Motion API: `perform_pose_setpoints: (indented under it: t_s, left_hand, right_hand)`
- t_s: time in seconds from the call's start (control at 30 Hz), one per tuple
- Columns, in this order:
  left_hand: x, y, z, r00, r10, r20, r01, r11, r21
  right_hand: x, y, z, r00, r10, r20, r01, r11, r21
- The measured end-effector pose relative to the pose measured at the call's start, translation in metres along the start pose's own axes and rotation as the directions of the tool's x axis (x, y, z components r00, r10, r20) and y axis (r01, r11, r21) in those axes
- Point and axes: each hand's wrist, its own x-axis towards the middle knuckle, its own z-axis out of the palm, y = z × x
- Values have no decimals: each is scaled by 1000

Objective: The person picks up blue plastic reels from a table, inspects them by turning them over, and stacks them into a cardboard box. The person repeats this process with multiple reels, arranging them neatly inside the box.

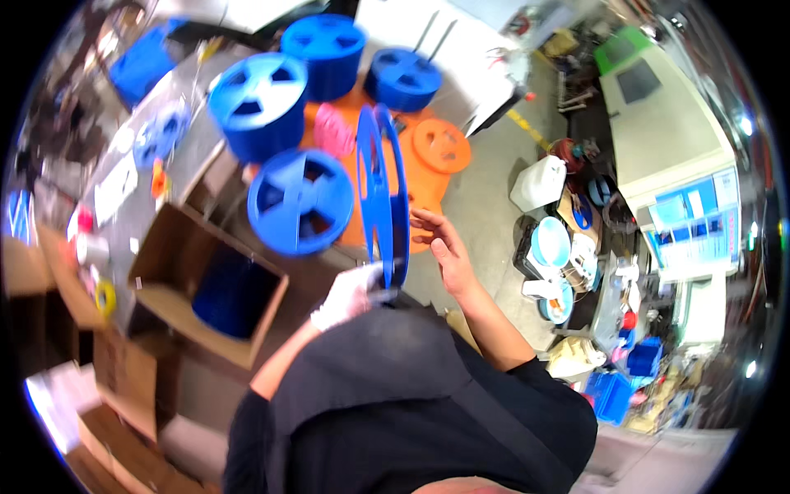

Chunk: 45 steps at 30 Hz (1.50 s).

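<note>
Lying far left of your left grip, a yellow ring [104, 298] hangs near the counter's [123, 247] edge, and a flat blue wheel [160, 136] rests on top, well above and left. Nearer to your left grip, beside and below that counter, you have an open cardboard box [173, 255] with a dark blue drum [234, 296] inside. Above and left of the same grip stand a tall blue spool [267, 136], a closer blue spool [300, 198] with its spoked face up, and a farther blue spool [325, 78]; a pink disc [333, 132] lies just right of them.

Your left grip [350, 292], white-gloved, is closed on the lower rim of the upright blue reel [377, 198], which rises from it nearly edge-on to you. Beyond the reel, you see another blue spool [403, 74] and an orange disc [428, 146], both above your right grip [444, 247]. That bare hand is open, fingers spread just beside the reel's right side; you cannot tell whether the fingertips touch it. Well right of your right grip are a white jug [539, 185], a pale blue bowl [551, 239] and a large beige machine [662, 123].
</note>
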Motion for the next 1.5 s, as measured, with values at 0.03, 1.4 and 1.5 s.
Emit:
perform_pose_setpoints:
  t_s: [0.03, 1.4, 1.5]
  left_hand:
    - [3, -15, 4, 984, 166, -63, -166, 986, 7]
    - [14, 25, -85, 602, 786, 137, -746, 493, 448]
    - [14, 21, -83, 582, 805, 117, -752, 477, 455]
  right_hand:
    - [14, -6, -1, 1000, 4, 16, -5, 998, 60]
    - [-31, -15, 96, 917, -172, -359, -44, 853, -520]
    - [-30, -16, 95, 908, -212, -361, -28, 830, -557]
